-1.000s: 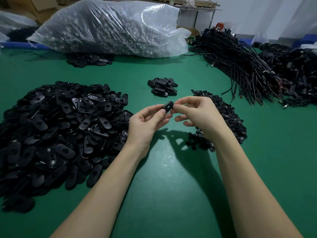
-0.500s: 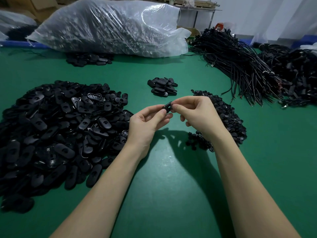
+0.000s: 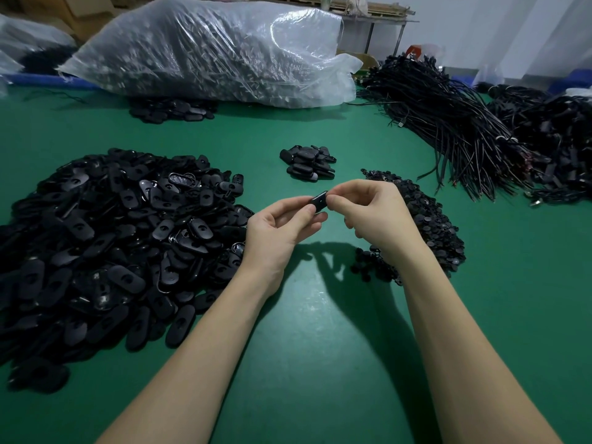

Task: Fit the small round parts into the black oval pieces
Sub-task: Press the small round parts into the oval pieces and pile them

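One black oval piece [image 3: 319, 201] is held above the green table between both hands. My left hand [image 3: 279, 230] pinches its near end with thumb and fingers. My right hand [image 3: 373, 213] pinches its far end with thumb and forefinger. Whether a small round part sits in it is hidden by the fingers. A big heap of black oval pieces [image 3: 105, 238] lies to the left. A heap of small round parts [image 3: 429, 225] lies under and behind my right hand. A small stack of oval pieces [image 3: 309, 162] sits farther back.
A large clear plastic bag [image 3: 208, 49] of parts lies across the back of the green table [image 3: 320, 347]. Bundles of black cables [image 3: 455, 123] spread over the back right. A few more oval pieces [image 3: 173, 108] lie by the bag.
Both hands have stayed in place, working the oval piece between the fingertips; it has turned slightly and my right fingers have shifted on it.
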